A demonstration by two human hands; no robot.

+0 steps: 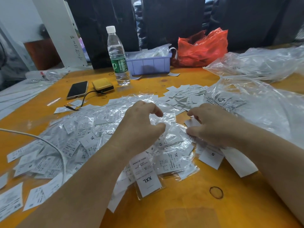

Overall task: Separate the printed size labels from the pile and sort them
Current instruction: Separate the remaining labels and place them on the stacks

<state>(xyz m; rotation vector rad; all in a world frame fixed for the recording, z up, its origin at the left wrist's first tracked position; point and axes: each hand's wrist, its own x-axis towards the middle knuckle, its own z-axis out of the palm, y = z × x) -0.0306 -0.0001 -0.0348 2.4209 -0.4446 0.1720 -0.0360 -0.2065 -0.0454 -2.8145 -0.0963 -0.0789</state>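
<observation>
A wide pile of white printed size labels (69,142), many in small clear sleeves, covers the orange table (189,208). An XXL label (148,178) lies nearest me, an S label (211,156) sits to its right. My left hand (139,127) hovers over the pile's middle, thumb and fingers pinching a clear plastic sleeve (164,122). My right hand (212,124) is just beside it, fingers curled around a few white labels (192,123) and the sleeve's other edge. A smaller heap of loose labels (182,96) lies behind my hands.
A water bottle (117,56), a phone (77,89) and a yellow case (102,85) stand at the back left. A purple tray (148,63) and a red bag (203,48) are at the back. Large clear bags (256,102) fill the right. A white cable (49,145) crosses the pile.
</observation>
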